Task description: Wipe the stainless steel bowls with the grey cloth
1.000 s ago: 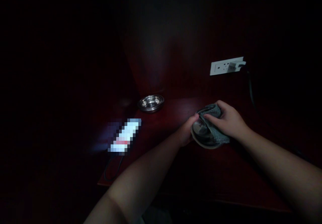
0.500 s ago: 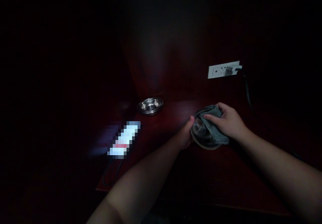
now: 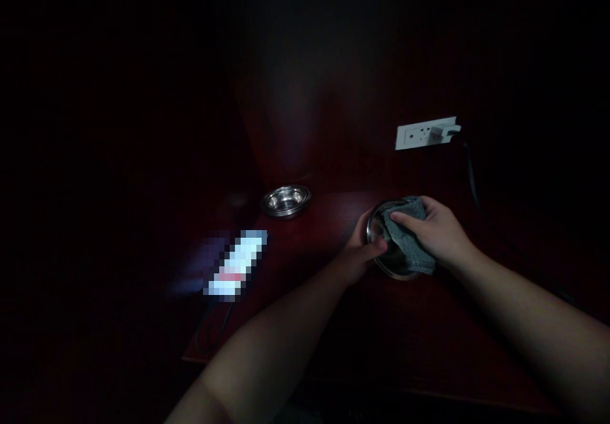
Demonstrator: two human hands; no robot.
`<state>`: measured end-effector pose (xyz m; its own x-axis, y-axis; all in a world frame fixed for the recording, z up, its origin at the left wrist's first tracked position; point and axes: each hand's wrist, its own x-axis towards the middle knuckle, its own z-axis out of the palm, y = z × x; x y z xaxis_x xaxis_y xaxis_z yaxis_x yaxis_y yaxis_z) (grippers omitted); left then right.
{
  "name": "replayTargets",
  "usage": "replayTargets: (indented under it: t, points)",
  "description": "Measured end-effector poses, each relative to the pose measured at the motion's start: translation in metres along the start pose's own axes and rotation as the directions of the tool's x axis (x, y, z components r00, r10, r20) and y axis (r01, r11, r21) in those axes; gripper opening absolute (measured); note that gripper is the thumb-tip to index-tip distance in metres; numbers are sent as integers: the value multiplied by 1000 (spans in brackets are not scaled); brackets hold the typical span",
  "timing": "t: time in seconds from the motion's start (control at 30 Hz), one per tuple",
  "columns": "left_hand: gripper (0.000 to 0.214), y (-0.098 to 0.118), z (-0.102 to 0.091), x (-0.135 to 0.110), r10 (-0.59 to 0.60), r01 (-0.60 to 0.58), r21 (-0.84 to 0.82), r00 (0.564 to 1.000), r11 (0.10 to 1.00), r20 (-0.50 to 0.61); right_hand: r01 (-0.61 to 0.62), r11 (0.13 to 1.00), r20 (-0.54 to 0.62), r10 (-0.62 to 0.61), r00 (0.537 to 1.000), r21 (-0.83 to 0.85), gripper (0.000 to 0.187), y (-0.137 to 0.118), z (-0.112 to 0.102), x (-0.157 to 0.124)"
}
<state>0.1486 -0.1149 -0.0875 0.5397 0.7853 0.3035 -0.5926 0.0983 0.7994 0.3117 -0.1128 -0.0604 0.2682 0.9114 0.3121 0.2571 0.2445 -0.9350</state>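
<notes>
Both hands busy: left hand (image 3: 358, 252) grips the tilted bowl's (image 3: 388, 260) rim, right hand (image 3: 441, 230) clutches a cloth (image 3: 407, 243) pressed inside. Second bowl (image 3: 285, 201) sits at the table's (image 3: 381, 322) far edge.

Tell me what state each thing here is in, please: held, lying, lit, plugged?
Held bowl, tilted, gripped at its rim by the left hand.
Cloth, bunched, pressed into the held bowl by the right hand.
Far bowl, upright on the table, untouched, looks empty.
Phone, lying flat on the table, screen lit.
Wall socket, one plug in its right end, cord hanging down.
</notes>
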Motion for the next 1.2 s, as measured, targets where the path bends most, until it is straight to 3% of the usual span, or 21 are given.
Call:
replayTargets:
  t: [0.27,0.5,1.2]
  points:
    - [70,-8,-4,5,-3,9,73,996,997,-92,146,963,-15,-153,988,-226,30,3,-1,-1]
    - [61,-9,-7,7,20,-10,107,995,994,-93,205,943,4,-211,977,-261,30,4,-1,-2]
    - [56,-7,-9,8,-116,123,94,991,988,-70,362,855,81,-359,930,-370,31,-1,-6,-5]
